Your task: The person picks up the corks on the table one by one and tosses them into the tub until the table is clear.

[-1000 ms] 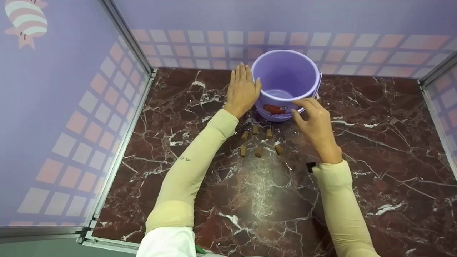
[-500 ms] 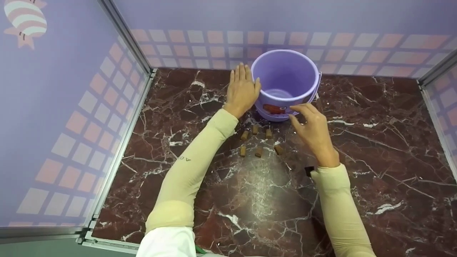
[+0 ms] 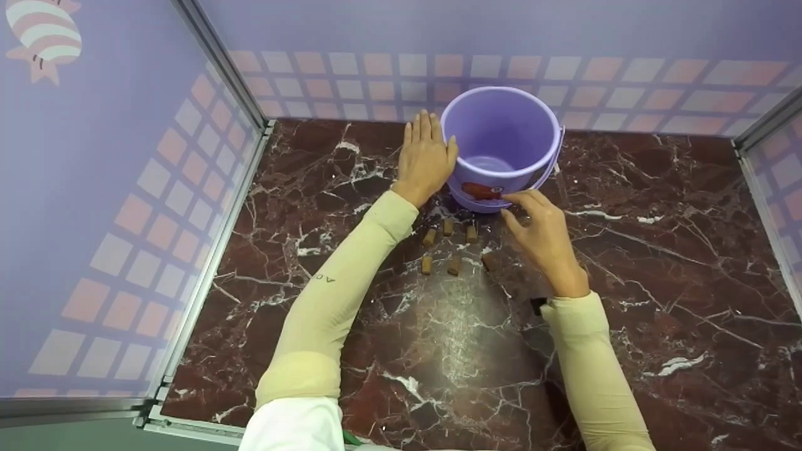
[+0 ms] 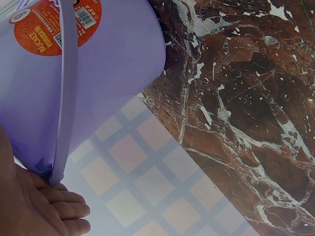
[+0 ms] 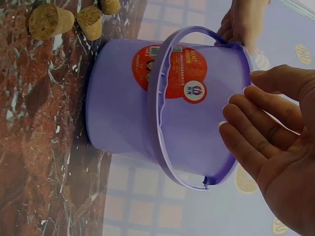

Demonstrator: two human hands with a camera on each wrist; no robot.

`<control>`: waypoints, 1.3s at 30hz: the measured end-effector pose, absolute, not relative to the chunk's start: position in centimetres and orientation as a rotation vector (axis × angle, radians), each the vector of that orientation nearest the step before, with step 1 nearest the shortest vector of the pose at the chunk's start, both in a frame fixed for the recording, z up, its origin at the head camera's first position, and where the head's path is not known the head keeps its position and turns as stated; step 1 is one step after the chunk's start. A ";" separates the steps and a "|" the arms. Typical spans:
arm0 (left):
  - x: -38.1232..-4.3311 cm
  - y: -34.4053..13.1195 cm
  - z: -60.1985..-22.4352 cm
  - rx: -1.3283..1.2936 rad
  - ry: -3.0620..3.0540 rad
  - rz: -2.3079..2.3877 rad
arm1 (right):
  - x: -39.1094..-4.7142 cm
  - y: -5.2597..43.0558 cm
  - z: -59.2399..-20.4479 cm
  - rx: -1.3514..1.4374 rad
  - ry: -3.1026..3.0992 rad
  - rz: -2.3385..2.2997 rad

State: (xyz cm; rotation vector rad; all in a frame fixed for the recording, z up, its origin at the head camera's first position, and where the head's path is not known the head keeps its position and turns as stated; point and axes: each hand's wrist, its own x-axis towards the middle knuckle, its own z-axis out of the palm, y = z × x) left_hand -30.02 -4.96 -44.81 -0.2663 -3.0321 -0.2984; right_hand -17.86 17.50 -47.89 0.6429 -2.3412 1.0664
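A lilac plastic bucket [image 3: 460, 194] stands upright near the back wall, its inside bare in the head view. Against its left rim rests my left hand [image 3: 425, 163], fingers straight and together. In the left wrist view this hand [image 4: 49, 206] is beside the rim where the handle [image 4: 69, 73] joins. My right hand [image 3: 542, 235] is in front of the bucket's right side. Seen from the right wrist, its fingers [image 5: 256, 132] are loosely bent and hold nothing. The bucket's handle [image 5: 156, 108] hangs down across its front. Several corks [image 3: 454, 266] lie in front of the bucket.
The table [image 3: 677, 263] is dark red marble with white veins. Lilac panels with a tile print [image 3: 338, 66] close the back and both sides. A small black object [image 3: 539, 305] shows at the right sleeve's cuff.
My right hand has moved down and a little left, away from the bucket's rim toward the table. The left hand, bucket and corks have stayed in place.
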 end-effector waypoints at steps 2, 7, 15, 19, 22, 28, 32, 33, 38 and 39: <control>-30.0 -5.0 -44.8 -0.266 -3.034 -0.296 | -17.8 17.4 -48.1 0.640 -2.344 1.067; -30.0 -4.9 -44.8 -0.265 -3.026 -0.301 | -17.6 17.3 -48.7 0.622 -2.356 1.065; -30.0 -4.9 -44.7 -0.263 -3.041 -0.308 | -17.3 17.2 -49.5 0.625 -2.395 1.066; -30.0 -4.9 -44.7 -0.261 -3.043 -0.301 | -17.1 17.1 -49.8 0.623 -2.410 1.071; -30.0 -4.9 -44.8 -0.264 -3.034 -0.305 | -16.9 17.0 -50.0 0.623 -2.424 1.069; -30.0 -5.0 -44.9 -0.262 -3.011 -0.308 | -16.6 17.0 -50.9 0.627 -2.449 1.077; -30.0 -5.0 -44.9 -0.263 -3.014 -0.324 | -16.4 17.0 -51.6 0.618 -2.470 1.093; -30.0 -4.9 -44.9 -0.264 -3.016 -0.325 | -16.3 17.0 -51.8 0.613 -2.474 1.097; -30.0 -4.9 -44.8 -0.263 -3.024 -0.308 | -16.1 17.0 -52.4 0.582 -2.498 1.112; -30.0 -4.9 -44.8 -0.263 -3.025 -0.307 | -16.0 17.0 -52.5 0.576 -2.501 1.118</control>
